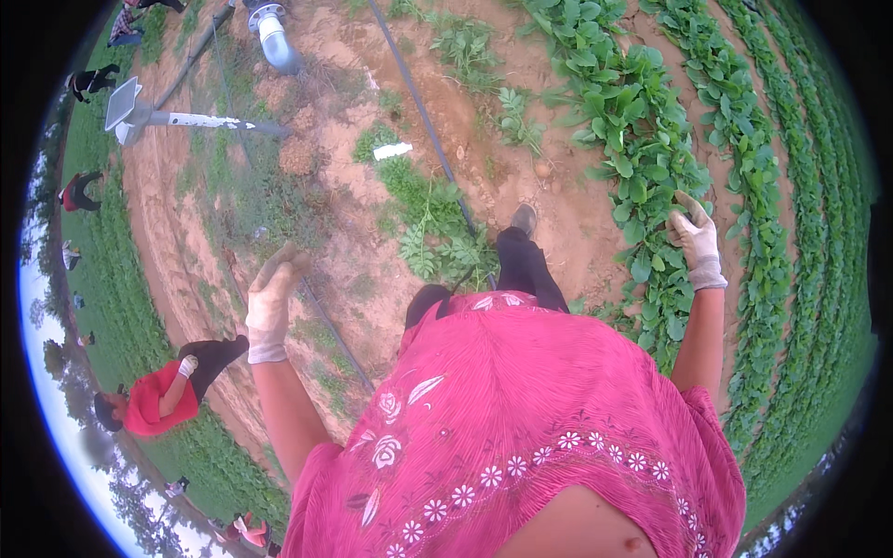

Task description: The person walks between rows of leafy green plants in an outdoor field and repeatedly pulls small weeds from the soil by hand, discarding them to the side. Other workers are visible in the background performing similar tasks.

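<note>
My left hand, in a white work glove with soiled fingertips, is raised over bare soil on the left. Its fingers stretch forward, and nothing shows in them. On the other side, my right hand wears a similar glove. Its thumb and fingers are apart and slightly bent, with no object visible between them. That hand is over a row of leafy green plants; whether it touches the leaves I cannot tell.
A dark hose runs along the soil by my shoe. Ahead on the left stand a bent metal pipe and a grey post. A person in red is at the left, with several others farther off. More crop rows line the right.
</note>
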`<state>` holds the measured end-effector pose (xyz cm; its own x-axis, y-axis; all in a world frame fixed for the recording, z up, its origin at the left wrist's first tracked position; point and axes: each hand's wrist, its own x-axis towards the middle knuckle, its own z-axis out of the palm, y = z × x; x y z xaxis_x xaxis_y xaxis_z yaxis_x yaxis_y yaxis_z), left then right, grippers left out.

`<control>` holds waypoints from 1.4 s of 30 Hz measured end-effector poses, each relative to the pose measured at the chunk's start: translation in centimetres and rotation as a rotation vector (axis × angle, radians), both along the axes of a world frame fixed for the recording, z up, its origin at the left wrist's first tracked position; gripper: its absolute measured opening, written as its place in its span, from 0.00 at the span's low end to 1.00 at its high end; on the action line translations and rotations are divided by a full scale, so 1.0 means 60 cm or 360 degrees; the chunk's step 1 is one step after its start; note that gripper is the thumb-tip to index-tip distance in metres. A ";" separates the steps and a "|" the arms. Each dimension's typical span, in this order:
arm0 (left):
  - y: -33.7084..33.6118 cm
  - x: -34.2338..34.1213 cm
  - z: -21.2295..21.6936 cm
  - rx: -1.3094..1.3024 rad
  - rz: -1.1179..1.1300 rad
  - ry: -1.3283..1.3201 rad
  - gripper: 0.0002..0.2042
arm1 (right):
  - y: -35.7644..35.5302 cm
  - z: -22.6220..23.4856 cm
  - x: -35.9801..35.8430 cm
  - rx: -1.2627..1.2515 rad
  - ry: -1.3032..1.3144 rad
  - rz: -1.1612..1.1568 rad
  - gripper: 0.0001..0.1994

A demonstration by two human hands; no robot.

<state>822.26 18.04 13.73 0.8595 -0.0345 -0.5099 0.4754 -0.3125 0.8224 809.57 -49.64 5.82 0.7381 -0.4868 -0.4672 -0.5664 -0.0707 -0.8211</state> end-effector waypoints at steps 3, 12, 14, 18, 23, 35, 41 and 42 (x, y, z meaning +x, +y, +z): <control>-0.004 0.016 -0.004 0.1027 -0.0467 0.0378 0.26 | -0.035 0.045 0.155 -0.0075 0.0003 0.0056 0.26; 0.134 0.175 0.014 0.0794 0.0015 0.0244 0.27 | 0.082 0.063 0.506 -0.0155 -0.0073 0.0552 0.24; 0.164 0.236 -0.005 -0.0430 0.0824 0.0088 0.24 | 0.122 0.058 0.557 -0.0429 -0.0122 0.0650 0.25; 0.207 0.376 -0.054 0.0507 0.0378 0.0097 0.23 | 0.199 0.027 0.614 -0.0376 0.0150 0.0727 0.27; 0.224 0.491 -0.070 0.0745 -0.0184 0.0274 0.23 | 0.242 -0.040 0.648 -0.0139 0.0383 0.0701 0.31; 0.130 0.742 -0.133 0.0831 -0.0174 0.0271 0.25 | 0.017 -0.362 0.619 0.0207 0.1123 0.0013 0.21; -0.004 0.924 -0.255 0.0898 -0.0086 0.0354 0.25 | -0.193 -0.579 0.808 0.0037 0.1067 0.0437 0.16; -0.028 0.959 -0.261 0.0948 -0.0142 0.0439 0.26 | -0.224 -0.571 0.872 -0.0091 0.1160 0.0572 0.16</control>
<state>879.78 16.39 -1.95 0.7015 0.2567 -0.6648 0.5952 -0.7241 0.3484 861.91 -63.07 -28.43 0.3740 -0.3156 -0.8721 -0.8918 -0.3804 -0.2449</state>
